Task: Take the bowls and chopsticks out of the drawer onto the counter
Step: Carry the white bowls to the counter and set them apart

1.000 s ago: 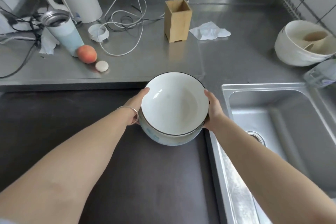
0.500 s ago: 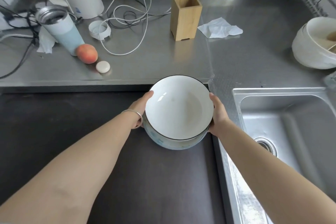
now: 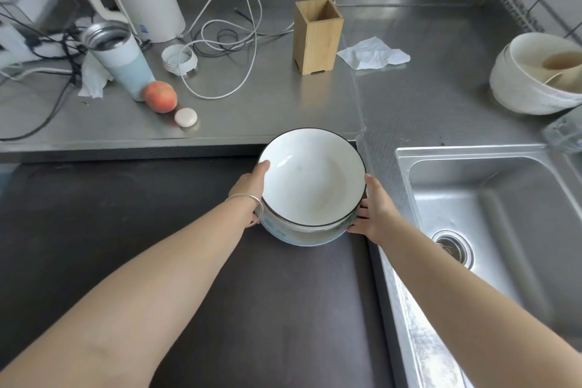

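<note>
A stack of white bowls (image 3: 311, 179) with dark rims and pale blue outsides is held up between both hands, just in front of the steel counter (image 3: 252, 110). My left hand (image 3: 252, 186), with a bracelet at the wrist, grips the stack's left side, thumb on the rim. My right hand (image 3: 373, 214) grips the right side, fingers curled under. The top bowl is empty. An empty wooden holder (image 3: 317, 36) stands on the counter beyond. No chopsticks or drawer are in view.
A dark surface (image 3: 267, 309) lies below my arms. A sink (image 3: 494, 224) is at the right. On the counter are a peach (image 3: 160, 96), a tumbler (image 3: 117, 57), a lid (image 3: 179, 58), cables (image 3: 226, 41), a tissue (image 3: 373, 53) and a large white bowl (image 3: 535, 72).
The bowl stack and both hands stay near the counter's front edge. The view has tilted up, showing more of the tiled wall.
</note>
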